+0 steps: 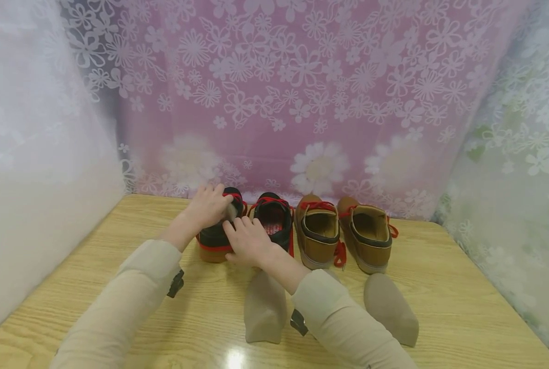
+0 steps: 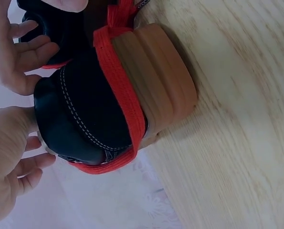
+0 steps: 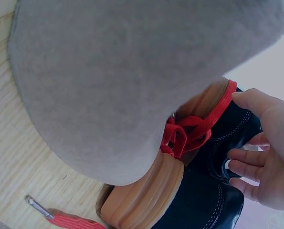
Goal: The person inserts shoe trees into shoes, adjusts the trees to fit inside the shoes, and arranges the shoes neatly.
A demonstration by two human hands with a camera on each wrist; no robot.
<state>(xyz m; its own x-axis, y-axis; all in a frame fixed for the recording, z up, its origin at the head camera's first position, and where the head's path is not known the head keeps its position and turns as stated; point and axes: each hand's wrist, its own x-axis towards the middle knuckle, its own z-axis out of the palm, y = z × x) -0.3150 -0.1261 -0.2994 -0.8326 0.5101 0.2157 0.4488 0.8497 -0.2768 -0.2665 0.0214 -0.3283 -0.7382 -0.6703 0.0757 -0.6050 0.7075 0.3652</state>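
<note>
A black shoe with red trim (image 1: 213,251) stands leftmost in the row, its tan sole (image 2: 156,81) on the table. Over its opening, my left hand (image 1: 206,206) pinches a grey shoe insert (image 1: 230,212) that is largely hidden by the hand and shoe collar. In the left wrist view, those fingers (image 2: 29,167) bend at the far side of the collar. My right hand (image 1: 251,241) is spread beside the same shoe, with a fingertip at its collar. Thumb and fingers of this hand (image 3: 270,152) stand apart in the right wrist view.
Another black shoe (image 1: 281,233) and two brown shoes (image 1: 319,246) with red laces continue the row. Grey inserts (image 1: 265,312) lie in front, one partly behind my right forearm. Floral curtains (image 1: 274,113) close off the back and sides of the wooden table (image 1: 200,338).
</note>
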